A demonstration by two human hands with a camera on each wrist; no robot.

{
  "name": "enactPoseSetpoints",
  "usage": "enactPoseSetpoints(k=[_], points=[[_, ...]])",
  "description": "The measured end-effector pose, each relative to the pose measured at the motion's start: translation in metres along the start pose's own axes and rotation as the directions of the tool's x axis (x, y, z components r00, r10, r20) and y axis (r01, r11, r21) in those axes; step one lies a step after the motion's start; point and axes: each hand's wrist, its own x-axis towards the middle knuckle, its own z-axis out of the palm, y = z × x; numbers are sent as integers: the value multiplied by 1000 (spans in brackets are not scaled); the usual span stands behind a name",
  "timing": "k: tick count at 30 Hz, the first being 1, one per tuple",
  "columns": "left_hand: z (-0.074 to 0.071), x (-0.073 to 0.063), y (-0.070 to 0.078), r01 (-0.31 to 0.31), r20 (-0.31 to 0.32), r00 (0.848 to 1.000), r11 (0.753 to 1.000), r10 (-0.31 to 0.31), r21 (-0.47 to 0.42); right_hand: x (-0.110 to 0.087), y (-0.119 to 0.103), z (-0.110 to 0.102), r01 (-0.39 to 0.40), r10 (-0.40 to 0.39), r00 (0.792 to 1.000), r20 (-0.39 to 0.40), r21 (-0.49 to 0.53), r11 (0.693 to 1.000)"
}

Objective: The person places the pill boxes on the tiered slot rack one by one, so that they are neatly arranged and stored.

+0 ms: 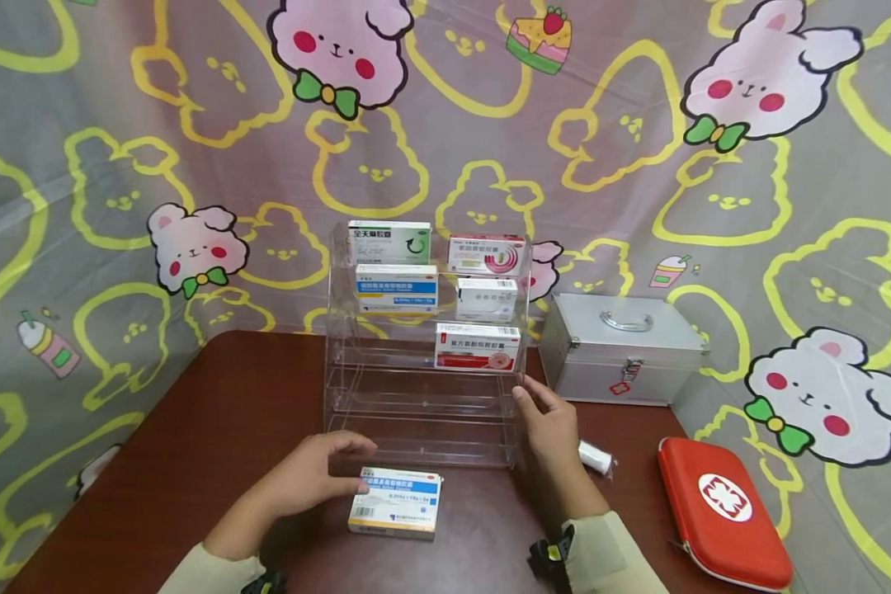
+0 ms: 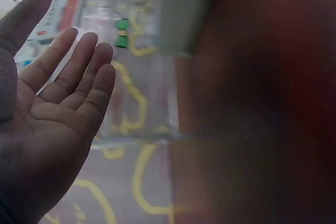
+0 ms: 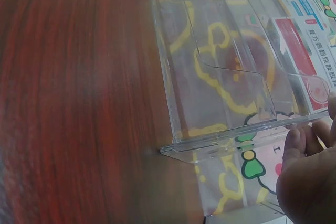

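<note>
A white, blue and yellow medicine box (image 1: 393, 505) lies on the table in front of a clear stepped display rack (image 1: 423, 452). My left hand (image 1: 304, 478) hovers at the box's left side, fingers extended, its thumb overlapping the box's edge in the head view. The left wrist view shows that palm (image 2: 58, 114) with nothing in it. At the rack's right side, my right hand (image 1: 553, 425) grips the side panel with curled fingers (image 3: 294, 142). Upper tiers of the rack hold several boxes, including a green-and-white box (image 1: 389, 242) and a red-and-white box (image 1: 478, 347).
Behind the rack on the right stands a silver metal case (image 1: 624, 355) with a handle. A red zippered first-aid pouch (image 1: 723, 511) lies at the table's right edge. A small white wrapped roll (image 1: 596, 459) sits beside my right wrist. A patterned curtain (image 1: 445, 107) surrounds the table.
</note>
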Motion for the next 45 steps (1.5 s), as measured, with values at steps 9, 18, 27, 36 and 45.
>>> enactPoseSetpoints(k=[9,18,27,36,45], points=[[11,-10,-22,-47,-17,999,991,49,126,-1,-4,-2,1,-1,1000,2,-4,1000],[15,-14,-27,-43,47,998,971,33,235,-1,-2,1,9,-9,1000,-7,-24,1000],[15,-13,-30,-20,73,997,979,5,201,0,1,1,15,-15,1000,-10,-16,1000],[14,-5,-30,-73,92,994,966,52,247,-1,2,1,16,-16,1000,-10,3,1000],[10,-2,-18,-89,139,989,962,55,259,-3,-4,2,5,-5,1000,9,39,999]])
